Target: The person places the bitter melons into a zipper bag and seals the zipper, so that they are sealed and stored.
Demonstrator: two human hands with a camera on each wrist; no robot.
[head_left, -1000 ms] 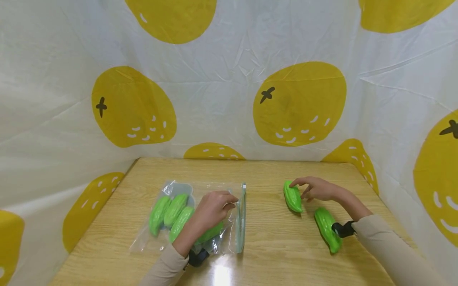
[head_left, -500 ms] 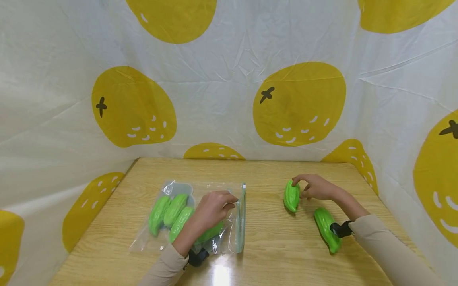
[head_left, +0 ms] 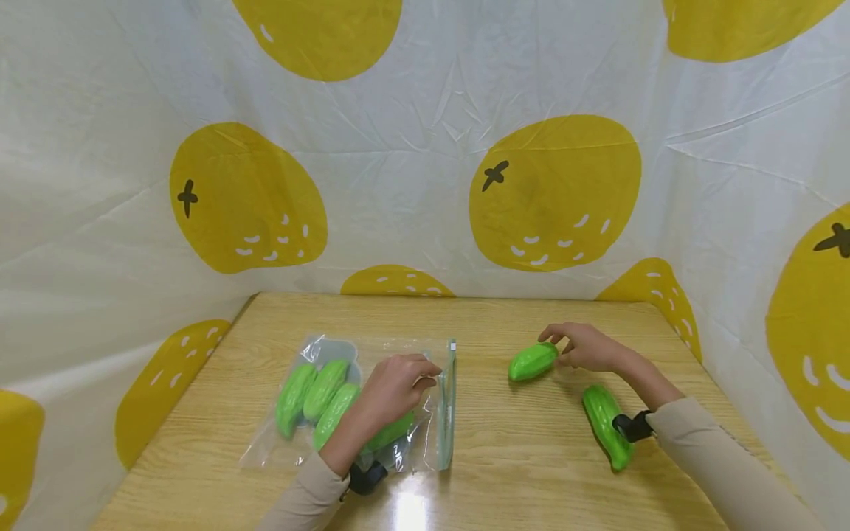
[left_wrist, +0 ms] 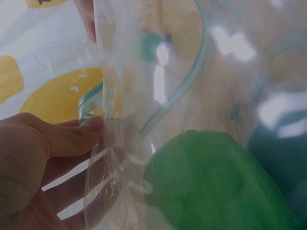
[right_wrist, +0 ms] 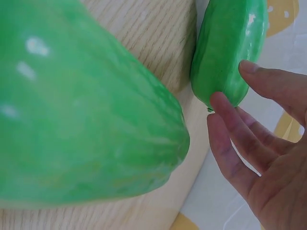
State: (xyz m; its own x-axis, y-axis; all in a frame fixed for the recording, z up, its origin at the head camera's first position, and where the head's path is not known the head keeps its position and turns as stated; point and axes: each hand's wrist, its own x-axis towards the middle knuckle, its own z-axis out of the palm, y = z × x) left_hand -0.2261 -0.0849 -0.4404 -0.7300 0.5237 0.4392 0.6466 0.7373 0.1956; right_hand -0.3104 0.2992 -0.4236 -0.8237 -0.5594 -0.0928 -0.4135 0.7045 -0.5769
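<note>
A clear zip bag (head_left: pixel 265 450) lies flat with several green toy bitter melons (head_left: pixel 295 398) inside. My left hand (head_left: pixel 396 387) is over it and pinches the plastic near the teal zip strip (head_left: pixel 447 428) at its right end. In the left wrist view, the thumb and fingers (left_wrist: pixel 91 125) sit on either side of the film. To the right, my right hand (head_left: pixel 586 348) holds the near end of a loose green bitter melon (head_left: pixel 531 362) between thumb and fingertips. Another loose bitter melon (head_left: pixel 603 420) lies under the right wrist, large in the right wrist view.
Everything lies on a light wooden table (head_left: pixel 505 472). A white cloth printed with yellow fruit (head_left: pixel 558 192) hangs behind it and on both sides. A grey, rounded patch (head_left: pixel 341 352) shows at the bag's far side.
The melon at my right hand has swung round, its free end now pointing left toward the bag. My left hand, the bag and the other melon have stayed put.
</note>
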